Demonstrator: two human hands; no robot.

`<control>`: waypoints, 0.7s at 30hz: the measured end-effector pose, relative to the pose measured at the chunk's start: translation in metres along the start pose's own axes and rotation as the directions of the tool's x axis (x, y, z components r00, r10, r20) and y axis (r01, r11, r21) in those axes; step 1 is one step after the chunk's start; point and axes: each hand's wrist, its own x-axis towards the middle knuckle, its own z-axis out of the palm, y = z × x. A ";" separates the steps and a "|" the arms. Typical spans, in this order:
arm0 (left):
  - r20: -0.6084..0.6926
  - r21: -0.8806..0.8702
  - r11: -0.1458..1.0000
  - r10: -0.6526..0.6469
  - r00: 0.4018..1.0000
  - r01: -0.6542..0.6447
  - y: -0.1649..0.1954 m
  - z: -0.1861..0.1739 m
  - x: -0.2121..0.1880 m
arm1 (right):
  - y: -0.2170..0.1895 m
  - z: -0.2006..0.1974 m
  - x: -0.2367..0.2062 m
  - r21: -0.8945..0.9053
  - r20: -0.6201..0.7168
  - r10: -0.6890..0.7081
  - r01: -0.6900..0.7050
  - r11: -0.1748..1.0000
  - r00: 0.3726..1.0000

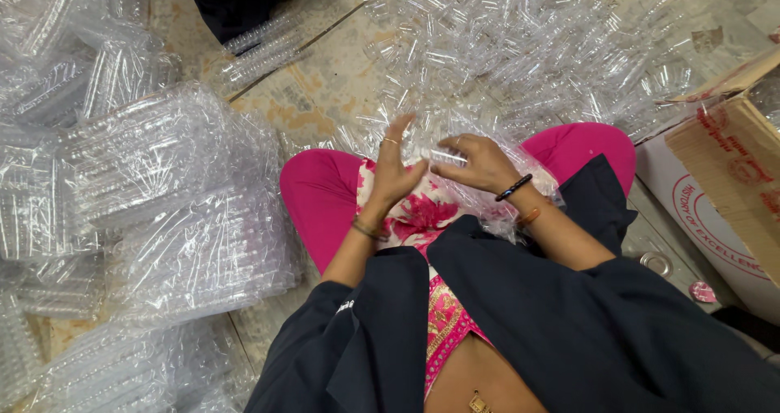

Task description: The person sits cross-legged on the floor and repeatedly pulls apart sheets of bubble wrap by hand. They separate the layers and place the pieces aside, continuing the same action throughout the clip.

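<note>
I sit cross-legged on the floor in pink trousers (317,194) and a dark garment. My left hand (394,169) is raised over my lap with the fingers spread and upright, a ring on one finger, next to a small clear plastic tube (443,155). My right hand (479,165) pinches that tube at its other end, fingers curled around it. A clear plastic bag (520,157) holding more tubes lies across my lap under both hands.
Packed clear plastic bags (162,194) of tubes are stacked at my left. Loose clear tubes (528,47) cover the floor ahead. An open cardboard box (723,185) stands at the right. Another person's dark clothing (231,3) shows at the top.
</note>
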 end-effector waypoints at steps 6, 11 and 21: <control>0.391 0.242 0.968 -0.030 0.920 -0.071 0.036 0.002 -0.006 | 0.017 0.009 -0.002 0.289 0.097 0.238 -0.257 0.922 0.966; 0.411 0.058 0.982 -0.188 0.892 0.180 0.048 0.033 -0.018 | 0.018 0.035 -0.007 0.729 -0.223 0.394 -0.117 0.675 0.892; 0.306 -0.462 0.696 -0.457 0.835 0.550 -0.015 0.057 -0.012 | 0.082 -0.022 0.063 0.143 0.085 0.297 -0.307 0.941 0.951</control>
